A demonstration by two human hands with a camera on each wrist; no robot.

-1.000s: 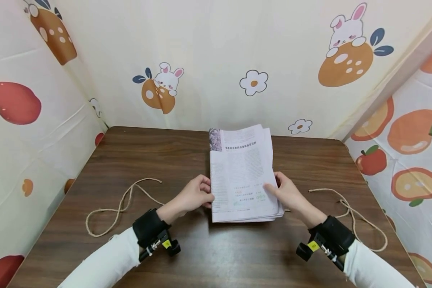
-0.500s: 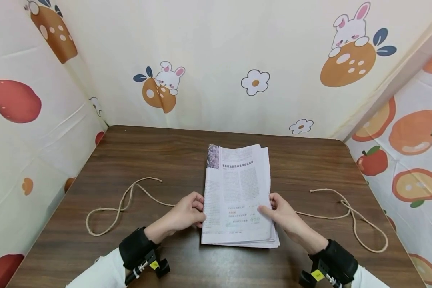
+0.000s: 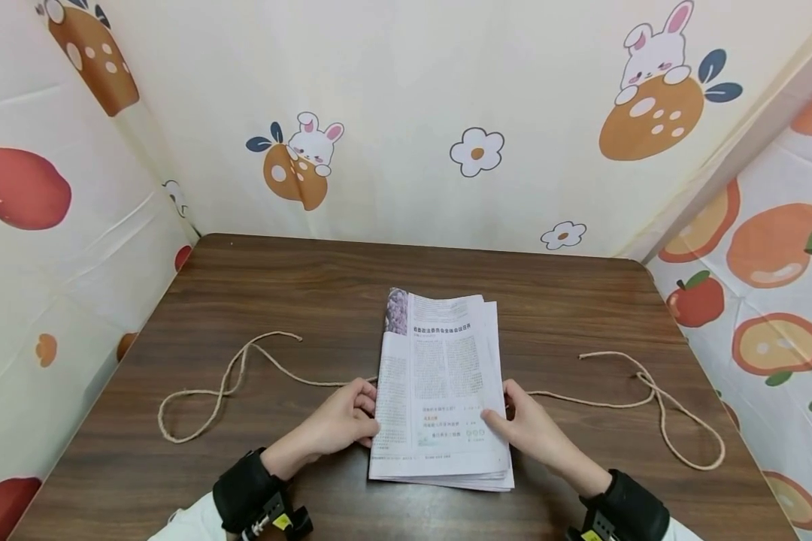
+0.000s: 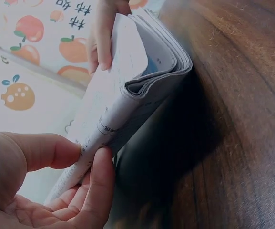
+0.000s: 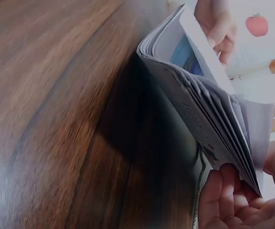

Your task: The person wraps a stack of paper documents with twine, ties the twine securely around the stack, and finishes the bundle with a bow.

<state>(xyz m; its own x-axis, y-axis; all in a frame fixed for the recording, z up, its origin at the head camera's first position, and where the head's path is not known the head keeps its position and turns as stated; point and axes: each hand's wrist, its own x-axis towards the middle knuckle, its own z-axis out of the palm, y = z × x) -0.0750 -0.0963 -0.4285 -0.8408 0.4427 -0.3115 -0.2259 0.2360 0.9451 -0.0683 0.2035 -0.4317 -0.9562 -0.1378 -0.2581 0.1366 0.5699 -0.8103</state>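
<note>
A folded stack of newspapers (image 3: 440,391) is held between my two hands over the table's middle. My left hand (image 3: 341,417) pinches its folded left edge; in the left wrist view the thumb (image 4: 56,151) lies on top and the fingers below. My right hand (image 3: 531,424) grips the right edge, with the thumb above and curled fingers (image 5: 223,191) beneath the loose sheets. Both wrist views show the stack raised off the wood, a dark shadow under it. A thin beige rope (image 3: 222,392) lies across the table, its middle hidden behind the stack and hands.
The brown wooden table (image 3: 298,278) meets a pale curtain (image 3: 392,150) printed with rabbits and fruit at the back. Similar printed cloth (image 3: 792,330) hangs along the right and left sides. The rope's right part (image 3: 663,398) curves into an open loop.
Both hands have brought the newspaper stack toward me and slightly left, from the table's back edge. More rope shows on both sides. The grip on the stack stays the same.
</note>
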